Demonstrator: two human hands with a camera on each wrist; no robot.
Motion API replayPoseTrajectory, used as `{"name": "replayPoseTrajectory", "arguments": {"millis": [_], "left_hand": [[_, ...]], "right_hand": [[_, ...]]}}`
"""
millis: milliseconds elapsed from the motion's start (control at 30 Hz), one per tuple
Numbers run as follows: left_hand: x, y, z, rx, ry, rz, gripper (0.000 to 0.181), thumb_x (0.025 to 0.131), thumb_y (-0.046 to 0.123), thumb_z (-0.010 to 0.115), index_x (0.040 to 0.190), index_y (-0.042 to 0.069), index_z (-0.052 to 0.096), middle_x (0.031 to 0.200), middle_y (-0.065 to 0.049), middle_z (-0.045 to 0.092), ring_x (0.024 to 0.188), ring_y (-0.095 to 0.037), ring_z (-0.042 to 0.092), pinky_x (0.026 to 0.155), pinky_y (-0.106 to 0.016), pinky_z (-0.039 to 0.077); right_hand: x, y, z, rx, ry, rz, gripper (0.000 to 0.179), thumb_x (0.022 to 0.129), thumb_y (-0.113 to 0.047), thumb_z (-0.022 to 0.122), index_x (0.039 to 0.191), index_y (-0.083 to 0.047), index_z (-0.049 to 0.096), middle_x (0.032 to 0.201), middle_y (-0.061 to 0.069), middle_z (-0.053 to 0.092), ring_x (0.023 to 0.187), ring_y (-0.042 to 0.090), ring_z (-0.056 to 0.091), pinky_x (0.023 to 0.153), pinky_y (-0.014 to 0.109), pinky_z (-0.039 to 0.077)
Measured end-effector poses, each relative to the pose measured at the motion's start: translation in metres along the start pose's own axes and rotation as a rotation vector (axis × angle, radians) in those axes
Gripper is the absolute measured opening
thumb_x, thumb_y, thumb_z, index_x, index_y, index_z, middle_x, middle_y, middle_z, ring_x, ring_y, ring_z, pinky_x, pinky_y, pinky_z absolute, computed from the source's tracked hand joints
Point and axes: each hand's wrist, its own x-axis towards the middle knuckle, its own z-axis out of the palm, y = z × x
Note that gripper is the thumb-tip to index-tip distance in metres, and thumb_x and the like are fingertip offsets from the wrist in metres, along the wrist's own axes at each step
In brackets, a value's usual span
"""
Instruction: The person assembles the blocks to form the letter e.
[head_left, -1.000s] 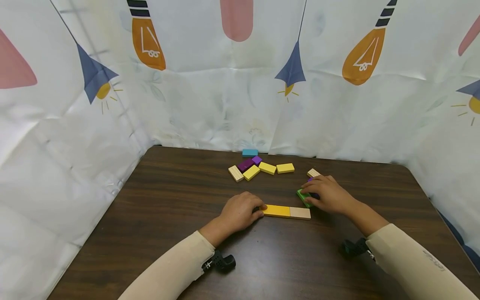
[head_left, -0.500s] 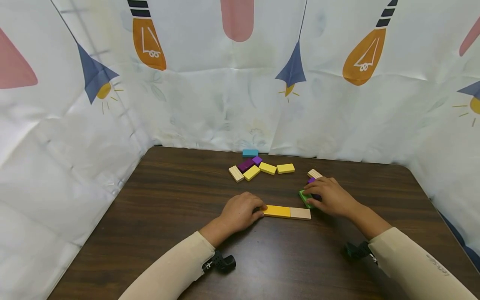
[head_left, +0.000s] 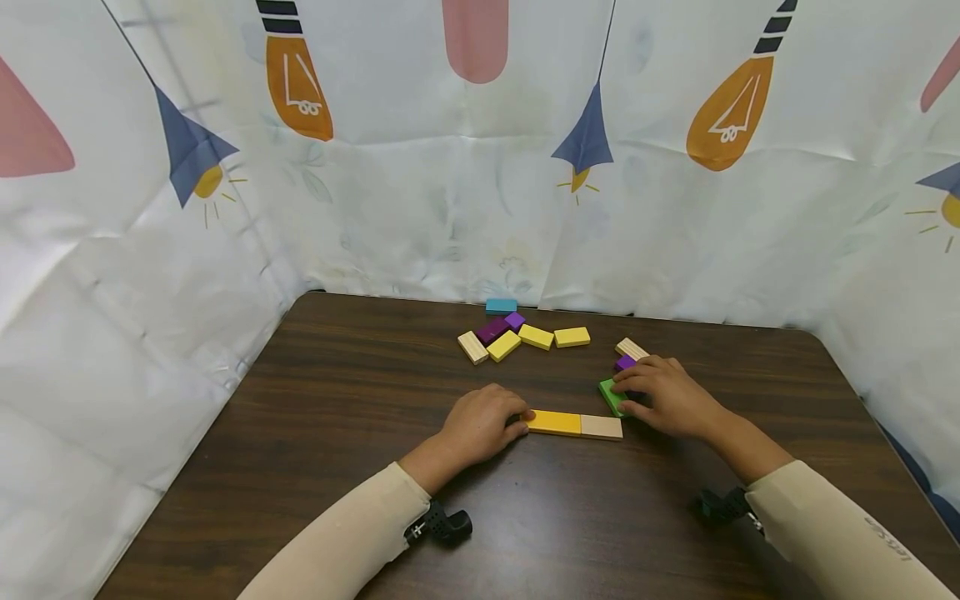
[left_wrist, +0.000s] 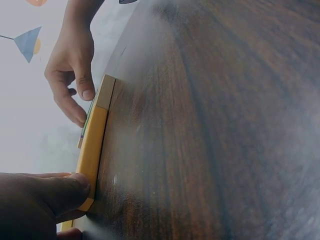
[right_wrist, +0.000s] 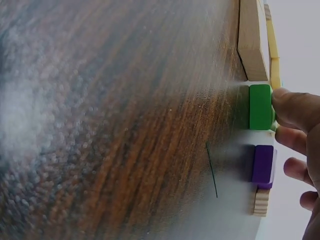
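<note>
My left hand (head_left: pixel 483 423) pinches the left end of a yellow-orange block (head_left: pixel 557 423), thumb at its near side. A pale wooden block (head_left: pixel 602 427) lies end to end with it at the right. My right hand (head_left: pixel 667 396) is at a green block (head_left: pixel 610 395) just behind the pale one, with thumb and forefinger curled at it. In the right wrist view the thumb (right_wrist: pixel 295 107) touches the green block's upper edge; the grip's far side is partly hidden. A purple block (head_left: pixel 626 363) and a ridged wooden block (head_left: pixel 631 348) lie behind the right hand.
Toward the back of the dark wood table (head_left: pixel 360 383) lie several yellow blocks (head_left: pixel 572 337), a ridged wooden block (head_left: pixel 472 347), purple blocks (head_left: pixel 492 330) and a blue block (head_left: pixel 501 307). A printed white curtain (head_left: pixel 420 208) hangs behind the table.
My right hand has shifted slightly right and nearer to me, and the green block has slid a little right. More of the purple block shows. My left hand has stayed still.
</note>
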Motion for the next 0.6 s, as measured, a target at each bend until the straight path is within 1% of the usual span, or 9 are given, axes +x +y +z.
{"name": "replayPoseTrajectory", "arguments": {"millis": [167, 600], "left_hand": [[0.0001, 0.0003, -0.0006, 0.003, -0.001, 0.001, 0.016, 0.098, 0.03, 0.072, 0.112, 0.024, 0.078, 0.112, 0.01, 0.073, 0.107, -0.016, 0.064, 0.088, -0.036, 0.055], [-0.0002, 0.0008, -0.0006, 0.007, 0.005, -0.003, 0.016, 0.098, 0.029, 0.073, 0.111, 0.023, 0.078, 0.111, 0.01, 0.073, 0.106, -0.015, 0.064, 0.087, -0.035, 0.055]], "right_hand": [[-0.0008, 0.0001, 0.0009, 0.0, 0.005, 0.005, 0.033, 0.089, -0.027, 0.082, 0.118, -0.012, 0.077, 0.124, 0.004, 0.07, 0.119, 0.034, 0.056, 0.094, 0.058, 0.039], [-0.0014, -0.0021, 0.0012, 0.002, -0.002, 0.005, 0.034, 0.09, -0.026, 0.081, 0.12, -0.011, 0.076, 0.126, 0.005, 0.069, 0.122, 0.035, 0.055, 0.092, 0.057, 0.039]]}}
